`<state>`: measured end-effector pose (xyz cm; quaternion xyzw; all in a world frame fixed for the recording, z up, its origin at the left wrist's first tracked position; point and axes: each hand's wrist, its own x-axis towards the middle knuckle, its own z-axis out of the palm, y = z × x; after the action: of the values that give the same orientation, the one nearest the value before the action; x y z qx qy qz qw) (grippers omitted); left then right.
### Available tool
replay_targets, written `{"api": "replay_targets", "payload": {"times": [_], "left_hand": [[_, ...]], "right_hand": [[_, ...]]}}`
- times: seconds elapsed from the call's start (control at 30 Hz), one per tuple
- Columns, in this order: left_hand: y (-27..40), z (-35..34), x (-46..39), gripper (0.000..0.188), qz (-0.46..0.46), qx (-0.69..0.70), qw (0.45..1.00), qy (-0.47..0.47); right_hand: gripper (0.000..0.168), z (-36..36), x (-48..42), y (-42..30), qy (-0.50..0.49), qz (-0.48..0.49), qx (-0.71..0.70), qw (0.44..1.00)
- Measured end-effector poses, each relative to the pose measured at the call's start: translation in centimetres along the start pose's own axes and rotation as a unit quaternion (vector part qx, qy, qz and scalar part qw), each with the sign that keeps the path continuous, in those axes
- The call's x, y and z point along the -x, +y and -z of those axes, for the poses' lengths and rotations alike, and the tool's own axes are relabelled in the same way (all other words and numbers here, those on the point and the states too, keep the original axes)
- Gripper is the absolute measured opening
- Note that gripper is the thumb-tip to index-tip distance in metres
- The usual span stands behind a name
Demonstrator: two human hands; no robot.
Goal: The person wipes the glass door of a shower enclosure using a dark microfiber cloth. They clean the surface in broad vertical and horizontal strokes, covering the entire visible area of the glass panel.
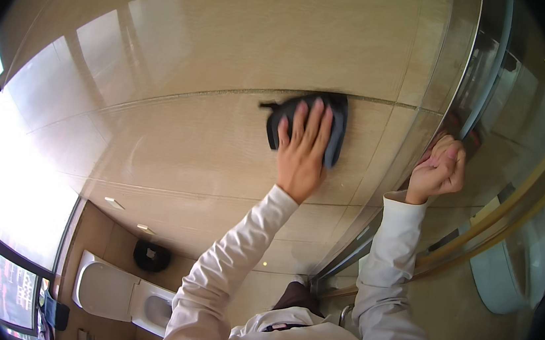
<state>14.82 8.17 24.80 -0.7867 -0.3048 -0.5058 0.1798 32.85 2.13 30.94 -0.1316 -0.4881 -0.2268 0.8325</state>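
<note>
My left hand point(302, 155) lies flat with spread fingers on a folded dark grey cloth point(337, 132). The cloth rests against the beige tiled wall point(215, 144), just below a horizontal grout line. A small black tab sticks out from its left side, and its edges are slightly blurred. To the right, my right hand point(439, 167) is curled into a fist beside the metal-edged glass panel point(483, 87). The thumb folds over the fingers, and I see no object inside the fist. Whether it touches the panel's edge is unclear.
A white toilet point(105, 289) with its lid up stands at lower left, near a black bin point(151, 256). A bright window point(14, 163) is at far left. Beyond the glass at right are a curved yellowish band point(500, 229) and a white rounded fixture point(498, 273).
</note>
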Motion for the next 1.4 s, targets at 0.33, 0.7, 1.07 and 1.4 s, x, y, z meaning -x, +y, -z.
{"api": "replay_targets", "payload": {"times": [0.33, 0.7, 1.07, 1.4], "left_hand": [[6.4, -3.7, -0.2, 0.060, -0.112, 0.109, 0.985, -0.077], [-3.4, -4.6, 24.0, 0.069, -0.119, 0.069, 0.916, -0.376], [2.8, 3.2, -7.8, 0.075, 0.045, 0.004, 0.995, 0.092], [1.3, -7.8, 17.7, 0.068, -0.307, -0.010, 0.890, -0.336]], "right_hand": [[0.027, -0.3, -0.6, 0.0, -0.003, 0.014, -0.007, 1.000], [0.031, -0.4, -0.3, -0.3, -0.008, 0.011, 0.046, 0.999], [0.027, 0.5, 0.2, 0.2, -0.028, 0.036, 0.111, 0.993], [0.031, 0.2, -0.7, -0.6, -0.059, 0.069, 0.161, 0.983]]}}
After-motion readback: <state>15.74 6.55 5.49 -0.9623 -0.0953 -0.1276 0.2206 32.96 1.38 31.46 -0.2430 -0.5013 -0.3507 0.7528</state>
